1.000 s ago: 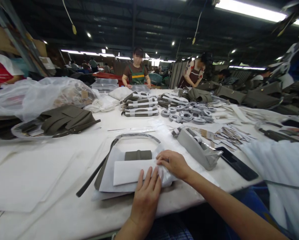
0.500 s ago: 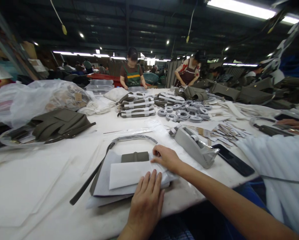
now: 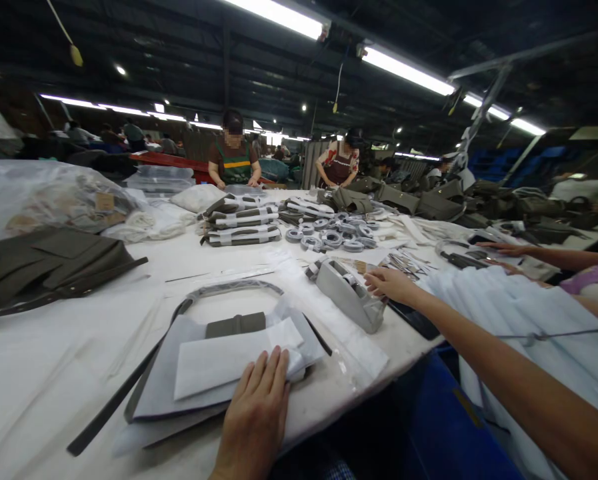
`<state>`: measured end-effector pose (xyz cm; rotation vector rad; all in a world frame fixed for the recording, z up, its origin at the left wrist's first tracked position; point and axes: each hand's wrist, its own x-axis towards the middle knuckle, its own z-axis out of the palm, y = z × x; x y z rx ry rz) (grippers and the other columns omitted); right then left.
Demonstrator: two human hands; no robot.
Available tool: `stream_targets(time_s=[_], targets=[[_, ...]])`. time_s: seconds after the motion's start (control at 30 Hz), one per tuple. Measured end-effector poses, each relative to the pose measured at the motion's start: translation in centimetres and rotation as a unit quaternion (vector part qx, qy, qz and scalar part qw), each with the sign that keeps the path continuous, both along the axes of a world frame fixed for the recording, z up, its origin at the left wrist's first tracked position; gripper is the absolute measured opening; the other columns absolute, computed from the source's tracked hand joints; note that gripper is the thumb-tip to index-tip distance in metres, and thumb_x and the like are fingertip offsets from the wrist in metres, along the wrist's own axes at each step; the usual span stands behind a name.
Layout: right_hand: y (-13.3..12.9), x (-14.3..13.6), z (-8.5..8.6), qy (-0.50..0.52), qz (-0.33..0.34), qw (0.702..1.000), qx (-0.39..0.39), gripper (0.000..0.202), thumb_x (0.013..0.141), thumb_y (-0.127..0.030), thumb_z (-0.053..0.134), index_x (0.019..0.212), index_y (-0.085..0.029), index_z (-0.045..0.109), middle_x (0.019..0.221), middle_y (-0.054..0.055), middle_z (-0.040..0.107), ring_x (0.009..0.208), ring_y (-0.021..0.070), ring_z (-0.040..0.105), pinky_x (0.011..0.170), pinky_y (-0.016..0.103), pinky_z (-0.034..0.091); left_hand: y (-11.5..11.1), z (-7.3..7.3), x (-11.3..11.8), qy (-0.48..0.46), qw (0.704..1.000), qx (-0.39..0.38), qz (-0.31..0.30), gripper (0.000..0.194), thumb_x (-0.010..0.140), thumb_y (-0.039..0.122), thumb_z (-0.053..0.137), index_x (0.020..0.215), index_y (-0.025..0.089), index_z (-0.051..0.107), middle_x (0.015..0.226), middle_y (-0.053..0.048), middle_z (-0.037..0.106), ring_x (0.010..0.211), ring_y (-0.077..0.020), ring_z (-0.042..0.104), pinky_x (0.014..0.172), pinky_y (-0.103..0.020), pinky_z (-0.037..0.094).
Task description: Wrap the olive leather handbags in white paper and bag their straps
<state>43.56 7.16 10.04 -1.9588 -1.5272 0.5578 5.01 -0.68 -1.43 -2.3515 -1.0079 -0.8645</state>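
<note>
A dark olive handbag [image 3: 236, 324] lies flat on the table, partly covered by thin whitish wrapping sheets, its wrapped handle [image 3: 239, 288] arching away at the top. A dark strap [image 3: 113, 400] sticks out toward the lower left. My left hand [image 3: 259, 400] lies flat, fingers stretched, pressing a folded white sheet [image 3: 219, 365] down on the bag. Out to the right, my right hand [image 3: 391, 285] is at the cutter end of a grey tape dispenser [image 3: 346, 293], fingers stretched out. Whether its fingertips touch tape is too small to tell.
Behind lie strapped bundles [image 3: 243, 227] and several wrapped rings [image 3: 333, 233]. Another olive bag [image 3: 53, 267] is at left. A foam sheet stack [image 3: 519, 320] hangs by the right edge, above a blue bin [image 3: 449, 420]. A co-worker's arms [image 3: 553, 257] reach in from the right; two people stand opposite.
My right hand has left the sheet's edge and moved right to the tape dispenser. My left hand stays on the folded sheet. The view has turned to the right.
</note>
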Motion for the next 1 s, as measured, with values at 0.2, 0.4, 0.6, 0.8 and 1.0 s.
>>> stream_targets(time_s=[0.2, 0.4, 0.6, 0.8, 1.0], targets=[[1.5, 0.4, -1.2, 0.131, -0.015, 0.983, -0.128, 0.032, 0.089, -0.044, 0.067, 0.074, -0.015, 0.067, 0.07, 0.006, 0.074, 0.061, 0.0156, 0.07, 0.062, 0.028, 0.06, 0.1, 0.1, -0.1, 0.001, 1.0, 0.011, -0.002, 0.043, 0.095, 0.015, 0.041, 0.134, 0.012, 0.058, 0.137, -0.006, 0.062, 0.118, -0.0264, 0.063, 0.098, -0.04, 0.048], [1.4, 0.3, 1.3, 0.214, -0.026, 0.962, -0.166, 0.031, 0.082, -0.04, 0.077, 0.073, -0.012, 0.067, 0.072, 0.01, 0.074, 0.061, 0.0136, 0.069, 0.059, 0.021, 0.06, 0.1, -0.3, -0.2, -0.001, 1.0, 0.014, -0.008, 0.043, 0.093, 0.015, 0.043, 0.133, 0.011, 0.059, 0.135, -0.007, 0.063, 0.117, -0.0266, 0.064, 0.096, -0.041, 0.05], [-3.7, 0.8, 4.5, 0.24, -0.036, 0.963, -0.115, 0.028, 0.082, -0.041, 0.077, 0.09, -0.015, 0.072, 0.096, 0.01, 0.075, 0.071, 0.01, 0.069, 0.062, 0.015, 0.058, 0.5, -1.3, -0.5, 0.016, 1.0, 0.006, -0.012, 0.049, 0.091, 0.015, 0.046, 0.139, 0.014, 0.054, 0.143, -0.005, 0.056, 0.122, -0.0276, 0.061, 0.099, -0.042, 0.049], [-9.7, 1.5, 2.8, 0.243, -0.069, 0.96, -0.124, 0.035, 0.075, -0.045, 0.082, 0.092, -0.016, 0.074, 0.1, 0.011, 0.074, 0.083, 0.0146, 0.071, 0.072, 0.02, 0.059, 0.4, -1.7, -0.8, 0.024, 1.0, -0.006, -0.005, 0.053, 0.091, 0.017, 0.046, 0.144, 0.017, 0.05, 0.148, -0.004, 0.049, 0.128, -0.0279, 0.056, 0.103, -0.042, 0.048], [-10.5, 1.8, -1.7, 0.237, -0.092, 0.962, -0.101, 0.038, 0.072, -0.048, 0.082, 0.091, -0.017, 0.072, 0.098, 0.011, 0.075, 0.083, 0.0152, 0.071, 0.071, 0.023, 0.059, 0.5, -1.6, -0.9, 0.029, 0.999, -0.007, -0.014, 0.053, 0.093, 0.02, 0.048, 0.145, 0.016, 0.048, 0.149, -0.003, 0.048, 0.127, -0.0283, 0.057, 0.103, -0.042, 0.047]])
